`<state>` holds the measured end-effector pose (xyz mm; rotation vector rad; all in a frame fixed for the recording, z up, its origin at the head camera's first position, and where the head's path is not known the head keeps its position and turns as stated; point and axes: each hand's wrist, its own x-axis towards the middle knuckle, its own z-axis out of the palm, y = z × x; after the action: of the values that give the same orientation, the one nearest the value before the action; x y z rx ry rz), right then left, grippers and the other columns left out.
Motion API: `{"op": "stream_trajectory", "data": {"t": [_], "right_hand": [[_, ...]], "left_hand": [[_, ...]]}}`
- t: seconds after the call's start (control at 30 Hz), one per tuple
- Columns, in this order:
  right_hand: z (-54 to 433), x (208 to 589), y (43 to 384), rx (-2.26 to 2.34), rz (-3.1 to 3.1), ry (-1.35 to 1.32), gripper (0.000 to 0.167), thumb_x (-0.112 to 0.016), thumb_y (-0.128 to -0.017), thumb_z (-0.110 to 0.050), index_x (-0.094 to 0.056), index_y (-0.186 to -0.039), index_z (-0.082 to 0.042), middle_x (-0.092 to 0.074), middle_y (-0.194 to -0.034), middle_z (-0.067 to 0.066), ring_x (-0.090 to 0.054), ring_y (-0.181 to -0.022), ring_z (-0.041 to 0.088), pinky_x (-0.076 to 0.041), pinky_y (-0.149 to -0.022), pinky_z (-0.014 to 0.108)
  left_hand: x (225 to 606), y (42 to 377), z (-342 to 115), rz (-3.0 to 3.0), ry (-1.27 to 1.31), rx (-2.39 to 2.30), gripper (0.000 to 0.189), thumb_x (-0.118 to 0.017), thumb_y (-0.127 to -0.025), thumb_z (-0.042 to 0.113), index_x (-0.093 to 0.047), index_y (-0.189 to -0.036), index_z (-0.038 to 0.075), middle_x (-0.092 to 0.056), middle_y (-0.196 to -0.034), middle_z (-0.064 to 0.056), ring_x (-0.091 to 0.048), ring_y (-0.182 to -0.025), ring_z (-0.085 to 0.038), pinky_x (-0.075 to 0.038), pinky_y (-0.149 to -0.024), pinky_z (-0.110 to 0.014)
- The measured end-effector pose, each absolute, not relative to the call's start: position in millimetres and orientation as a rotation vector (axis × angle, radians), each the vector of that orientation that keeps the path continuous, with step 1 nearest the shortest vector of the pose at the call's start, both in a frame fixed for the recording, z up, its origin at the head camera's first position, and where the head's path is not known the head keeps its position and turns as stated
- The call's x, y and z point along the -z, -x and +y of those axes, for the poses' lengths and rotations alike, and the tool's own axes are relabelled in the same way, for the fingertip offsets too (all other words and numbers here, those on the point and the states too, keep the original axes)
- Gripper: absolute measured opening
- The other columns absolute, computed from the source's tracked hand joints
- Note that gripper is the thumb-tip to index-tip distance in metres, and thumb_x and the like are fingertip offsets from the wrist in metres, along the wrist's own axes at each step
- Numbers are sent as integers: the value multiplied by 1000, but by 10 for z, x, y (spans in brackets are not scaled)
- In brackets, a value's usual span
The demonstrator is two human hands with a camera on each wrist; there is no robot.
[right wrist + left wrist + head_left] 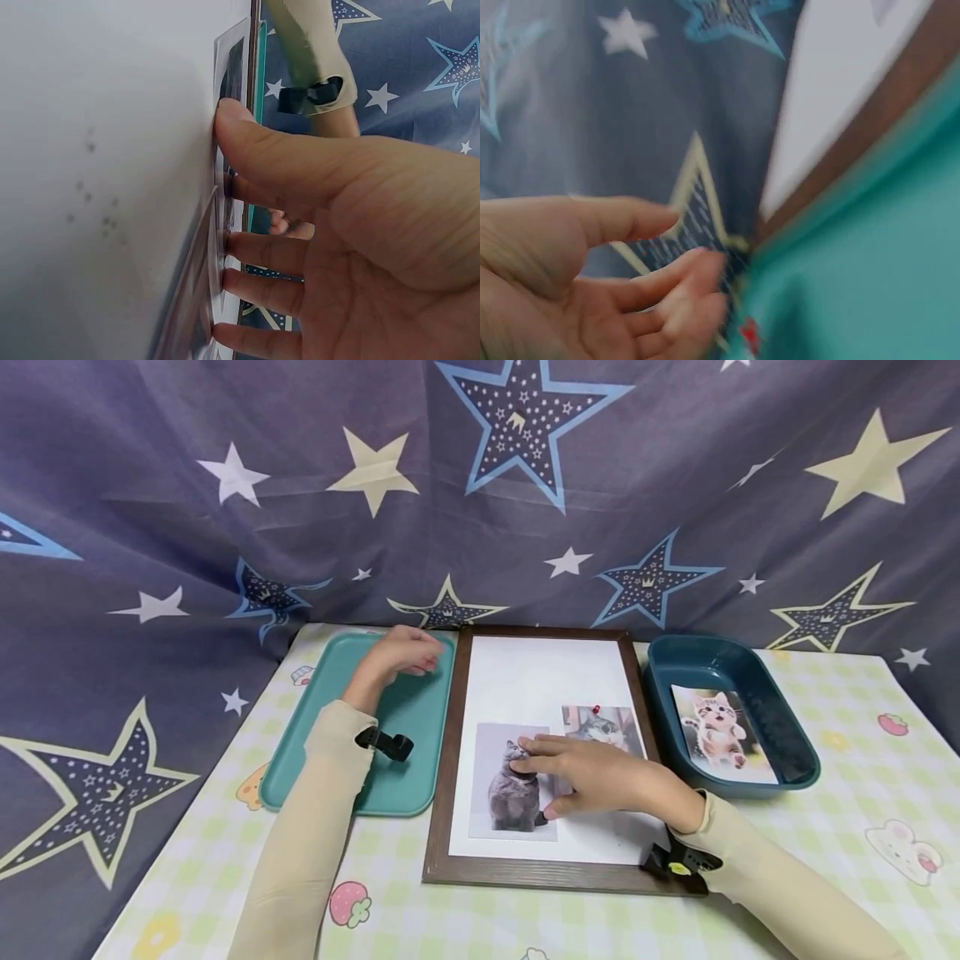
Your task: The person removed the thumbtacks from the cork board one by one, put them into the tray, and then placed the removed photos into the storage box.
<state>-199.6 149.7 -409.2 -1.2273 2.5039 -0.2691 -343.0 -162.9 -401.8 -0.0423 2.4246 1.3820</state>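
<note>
My right hand [592,770] lies over a white board with a brown frame [551,874], its fingers extended and fingertips on a photo of a sitting grey cat [510,793]. Partly under this hand is a second cat photo [618,718], with a red pushpin [596,709] at its top edge. My left hand [405,650] hovers above the far end of a teal tray [300,760], fingers loosely bent and thumb apart from them. Nothing shows between them in the left wrist view, where small red items [749,334] appear on the tray below, blurred.
Right of the board stands a dark teal bin [795,743] holding a kitten photo [720,735]. A checked tablecloth [840,777] covers the table. Behind it hangs a dark curtain [487,543] with stars. Small dark holes [105,221] mark the board in the right wrist view.
</note>
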Motion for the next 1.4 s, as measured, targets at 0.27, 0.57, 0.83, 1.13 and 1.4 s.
{"op": "stream_trajectory", "data": {"t": [0.27,0.57,0.83,1.13,1.4], "right_hand": [[1483,4091,2012,266,2508,1222,71,-76,-91,-35,-47,-154,-19,-35,-164,14,-36,-150,36,-45,-114,56],[1487,4107,2005,284,2497,1210,71,-76,-91,-34,-47,-154,-18,-34,-165,13,-36,-151,36,-44,-115,56],[1493,4102,2012,280,2503,1225,71,-76,-91,-34,-47,-154,-17,-35,-164,13,-36,-150,36,-43,-115,56],[1490,4100,2010,288,2502,1229,71,-76,-90,-34,-48,-153,-16,-35,-164,14,-36,-150,37,-43,-115,56],[1490,4103,2008,281,2498,1218,72,-76,-91,-35,-47,-154,-17,-33,-165,14,-36,-150,37,-42,-116,56]], "left_hand": [[3740,3147,-1224,2311,-289,-952,43,-55,-104,35,-70,-119,-2,-74,-108,-14,-71,-97,-21,-60,-90,-35],[3874,3076,-1014,2284,-360,-796,41,-57,-102,39,-77,-106,3,-77,-99,-8,-72,-89,-17,-59,-82,-31],[3924,3089,-967,2286,-366,-753,41,-57,-102,41,-78,-102,6,-75,-95,-4,-68,-86,-15,-59,-81,-30],[3959,3098,-961,2283,-372,-784,40,-58,-102,39,-79,-96,5,-63,-74,1,-57,-69,-12,-55,-69,-26],[3917,3059,-951,2224,-310,-847,42,-56,-103,40,-74,-106,2,-67,-91,-7,-68,-74,-15,-64,-76,-31]]}}
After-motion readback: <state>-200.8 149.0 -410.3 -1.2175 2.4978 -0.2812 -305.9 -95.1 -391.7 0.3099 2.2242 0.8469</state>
